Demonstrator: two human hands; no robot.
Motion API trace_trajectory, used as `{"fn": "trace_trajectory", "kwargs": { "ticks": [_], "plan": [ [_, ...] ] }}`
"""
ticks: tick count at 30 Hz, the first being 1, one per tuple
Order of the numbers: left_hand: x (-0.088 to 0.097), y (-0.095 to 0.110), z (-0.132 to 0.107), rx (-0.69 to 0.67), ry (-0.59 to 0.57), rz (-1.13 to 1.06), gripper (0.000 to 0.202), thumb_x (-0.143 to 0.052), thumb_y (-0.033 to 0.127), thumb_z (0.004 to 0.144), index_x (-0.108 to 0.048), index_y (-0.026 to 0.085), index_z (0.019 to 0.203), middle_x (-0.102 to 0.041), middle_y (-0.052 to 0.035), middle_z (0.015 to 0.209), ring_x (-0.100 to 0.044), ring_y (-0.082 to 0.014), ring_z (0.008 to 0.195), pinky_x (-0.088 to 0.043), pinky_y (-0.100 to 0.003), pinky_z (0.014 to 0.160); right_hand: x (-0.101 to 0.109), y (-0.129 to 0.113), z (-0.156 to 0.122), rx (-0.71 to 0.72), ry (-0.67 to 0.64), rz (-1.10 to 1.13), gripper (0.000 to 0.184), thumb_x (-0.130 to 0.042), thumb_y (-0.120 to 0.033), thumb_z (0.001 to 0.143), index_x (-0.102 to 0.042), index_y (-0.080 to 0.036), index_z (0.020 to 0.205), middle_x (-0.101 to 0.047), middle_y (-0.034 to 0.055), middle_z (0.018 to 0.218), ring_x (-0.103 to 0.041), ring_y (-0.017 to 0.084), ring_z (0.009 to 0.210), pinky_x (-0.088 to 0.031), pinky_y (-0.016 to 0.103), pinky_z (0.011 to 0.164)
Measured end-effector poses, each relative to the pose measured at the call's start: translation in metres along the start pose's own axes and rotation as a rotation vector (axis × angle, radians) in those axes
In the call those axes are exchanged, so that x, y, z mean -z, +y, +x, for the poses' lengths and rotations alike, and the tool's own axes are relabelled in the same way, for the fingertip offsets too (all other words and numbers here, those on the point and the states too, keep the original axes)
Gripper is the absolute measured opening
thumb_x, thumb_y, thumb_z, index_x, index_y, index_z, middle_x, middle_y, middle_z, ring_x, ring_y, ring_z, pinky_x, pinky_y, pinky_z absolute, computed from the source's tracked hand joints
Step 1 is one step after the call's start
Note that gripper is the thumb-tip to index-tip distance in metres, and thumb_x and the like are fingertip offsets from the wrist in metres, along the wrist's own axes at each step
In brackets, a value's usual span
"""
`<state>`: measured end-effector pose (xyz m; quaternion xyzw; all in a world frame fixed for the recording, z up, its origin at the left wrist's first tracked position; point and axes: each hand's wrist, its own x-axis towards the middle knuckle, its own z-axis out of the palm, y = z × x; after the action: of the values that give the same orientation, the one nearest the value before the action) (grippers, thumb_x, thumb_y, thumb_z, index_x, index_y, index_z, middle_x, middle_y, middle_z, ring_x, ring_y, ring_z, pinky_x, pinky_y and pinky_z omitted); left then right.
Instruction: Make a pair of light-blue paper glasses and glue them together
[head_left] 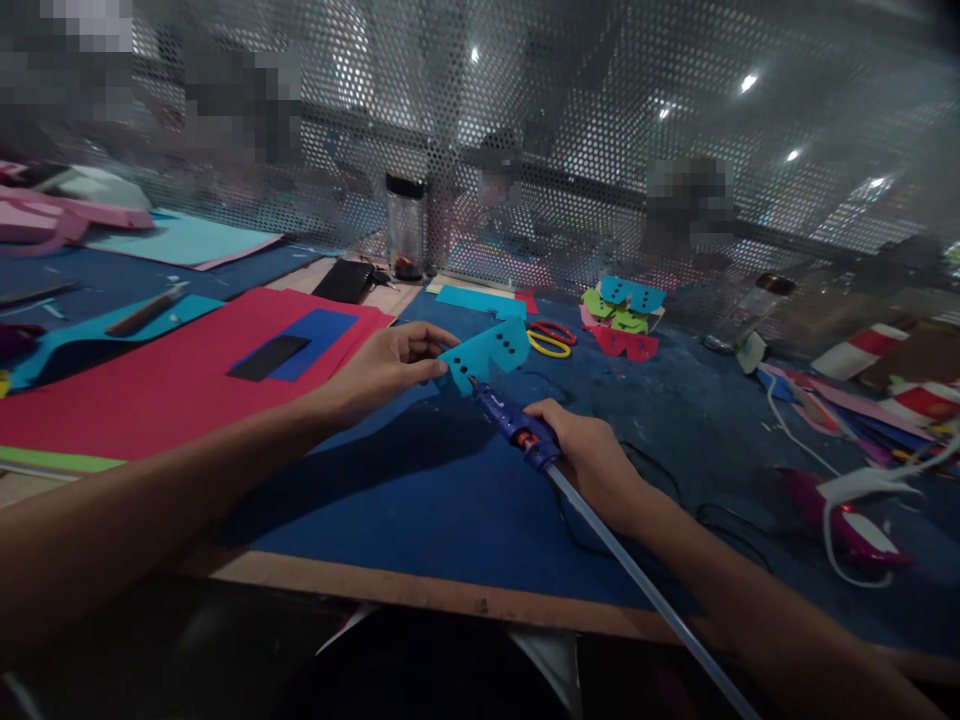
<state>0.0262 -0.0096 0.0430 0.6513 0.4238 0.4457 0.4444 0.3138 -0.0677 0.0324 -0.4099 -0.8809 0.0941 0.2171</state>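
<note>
Between its thumb and fingers, my left hand (397, 360) pinches the left end of a blue paper cutout (484, 352) with small dark squares on it. The cutout is tilted and held above the table. My right hand (589, 455) is wrapped round a purple hot glue gun (514, 420). Its tip meets or almost meets the cutout's lower edge near the dark squares; I cannot tell if they touch. A long clear glue stick (645, 580) runs out of the gun's back toward me.
Red paper sheets (150, 390) with blue and black pieces lie left. Scissors (551, 340) lie beyond the cutout, beside a pile of similar cutouts (622, 320). A clear jar (406, 225) stands before a perforated metal screen (525, 130). A magenta glue gun (840, 520) and cables lie right.
</note>
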Motion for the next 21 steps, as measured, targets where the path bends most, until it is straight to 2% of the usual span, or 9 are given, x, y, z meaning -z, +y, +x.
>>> {"fn": "trace_trajectory", "kwargs": {
  "ticks": [3,7,11,16,18,21],
  "plan": [
    [0.002,-0.002,0.001,0.010,0.005,0.001,0.035,-0.080,0.028,0.078,-0.071,0.018,0.111,-0.077,-0.0057,0.093,-0.070,-0.0185,0.080,-0.053,-0.031,0.069,-0.001,0.001,0.000,0.020,0.023,0.005,0.030,-0.059,-0.016,0.087,-0.060,-0.023,0.116,-0.077,0.0031,0.093,-0.071,0.021,0.076,-0.041,0.026,0.067],
    [0.004,-0.003,0.002,0.008,0.009,0.009,0.036,-0.080,0.029,0.078,-0.071,0.017,0.112,-0.078,-0.0071,0.096,-0.069,-0.0192,0.082,-0.052,-0.032,0.070,-0.004,0.008,-0.001,0.014,0.166,-0.030,0.034,-0.061,-0.017,0.086,-0.060,-0.023,0.119,-0.078,0.0023,0.095,-0.075,0.022,0.081,-0.045,0.025,0.068],
    [0.005,-0.003,0.003,-0.002,0.037,0.017,0.037,-0.079,0.029,0.076,-0.072,0.016,0.110,-0.077,-0.0061,0.093,-0.067,-0.0181,0.079,-0.049,-0.031,0.069,0.000,0.016,-0.001,-0.068,0.330,-0.054,0.031,-0.062,-0.019,0.089,-0.061,-0.025,0.119,-0.077,0.0003,0.092,-0.074,0.021,0.077,-0.048,0.025,0.069],
    [0.008,-0.002,0.005,-0.013,0.049,0.001,0.037,-0.080,0.030,0.075,-0.072,0.015,0.108,-0.076,-0.0059,0.092,-0.068,-0.0185,0.081,-0.049,-0.032,0.072,0.012,0.030,0.001,-0.181,0.475,-0.160,0.027,-0.064,-0.028,0.091,-0.063,-0.024,0.118,-0.076,0.0012,0.085,-0.073,0.022,0.072,-0.047,0.026,0.067],
    [0.010,-0.002,0.005,-0.019,0.057,0.010,0.038,-0.080,0.030,0.074,-0.072,0.015,0.108,-0.077,-0.0062,0.093,-0.067,-0.0184,0.081,-0.049,-0.032,0.073,0.018,0.036,0.003,-0.260,0.479,-0.229,0.030,-0.064,-0.030,0.092,-0.063,-0.024,0.121,-0.076,0.0026,0.085,-0.074,0.025,0.075,-0.046,0.028,0.067],
    [0.012,-0.001,0.006,-0.039,0.089,0.029,0.039,-0.080,0.031,0.073,-0.073,0.015,0.108,-0.077,-0.0066,0.095,-0.067,-0.0182,0.082,-0.048,-0.032,0.072,0.027,0.041,0.006,-0.399,0.387,-0.317,0.036,-0.065,-0.029,0.090,-0.063,-0.023,0.124,-0.079,0.0064,0.093,-0.075,0.029,0.084,-0.045,0.030,0.069]
  ]
}}
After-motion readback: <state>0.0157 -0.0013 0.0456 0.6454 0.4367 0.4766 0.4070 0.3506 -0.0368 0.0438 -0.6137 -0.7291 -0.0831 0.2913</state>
